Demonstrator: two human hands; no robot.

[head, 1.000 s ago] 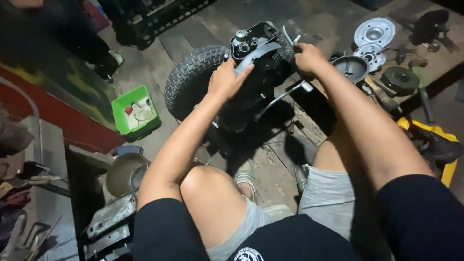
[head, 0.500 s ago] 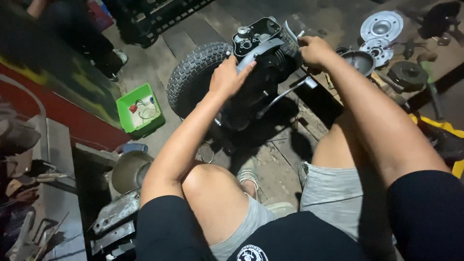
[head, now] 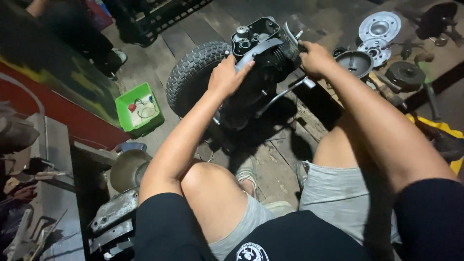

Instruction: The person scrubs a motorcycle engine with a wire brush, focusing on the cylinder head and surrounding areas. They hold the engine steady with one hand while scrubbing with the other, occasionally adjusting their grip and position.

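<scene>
We note a worn plank floor (head: 270,159), dark and stained, with gaps between the boards; the room is dim and lit from above. Along the left side runs a red and dark panel (head: 63,96) with yellow marks, and a black crate (head: 154,19) stands at the top edge.

On the floor, between the seated person's knees and the crate, rests a black engine unit (head: 256,82), its open cover face turned up. A knobby black tyre (head: 193,77) sits touching its left side.

The left hand (head: 227,76) lies flat on the unit's near left edge, fingers together and pressed on a grey bar. The right hand (head: 314,58) is closed around the unit's upper right corner (what exactly it grips we cannot tell).

To the right of the unit lie loose parts: a dark bowl-shaped part (head: 356,63) just beside the right hand, two silver round plates (head: 379,26) further off, and a black round part (head: 405,73) near them.

A green plastic tray (head: 137,110) holding small items sits left of the tyre, well apart from the hands. A dull metal funnel-shaped part (head: 126,169) lies by the left knee.
</scene>
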